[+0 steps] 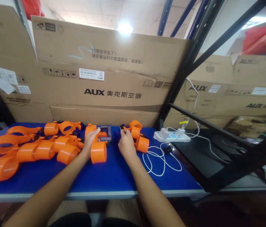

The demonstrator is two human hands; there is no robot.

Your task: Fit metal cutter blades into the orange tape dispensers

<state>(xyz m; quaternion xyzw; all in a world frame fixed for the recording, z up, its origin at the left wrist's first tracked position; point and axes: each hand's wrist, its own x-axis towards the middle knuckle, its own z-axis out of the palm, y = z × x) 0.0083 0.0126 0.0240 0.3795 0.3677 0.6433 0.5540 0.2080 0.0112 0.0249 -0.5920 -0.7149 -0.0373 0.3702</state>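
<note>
Head view: both bare hands are over a blue table (118,181), well apart from each other. The left hand (89,145) is closed on an orange holder (99,153); its open ring sticks out on the right side of the grip, toward the person, while another orange part of it shows above the fingers, on the far side. The underside of this grip is hidden. Just beyond the left hand lies a dark tray (109,136) with something dark and orange in or over it; the hand's cover makes it unclear which.

The right hand (127,144) has its fingers curled, thumb and forefinger pinched together on a small dark piece (122,126) that pokes out past the fingertips at their far left. What it belongs to is too small to tell. Immediately to the right of this hand, by the knuckles and wrist, sits a cluster of orange rings (143,143); whether the hand touches them I cannot tell.

Left of the left hand, more orange holders (45,149) lie crowded together, several with dark clips. Farther right are a looped white cable (164,168) and a white power strip (172,137). Behind everything stands a printed cardboard panel (118,80)
</note>
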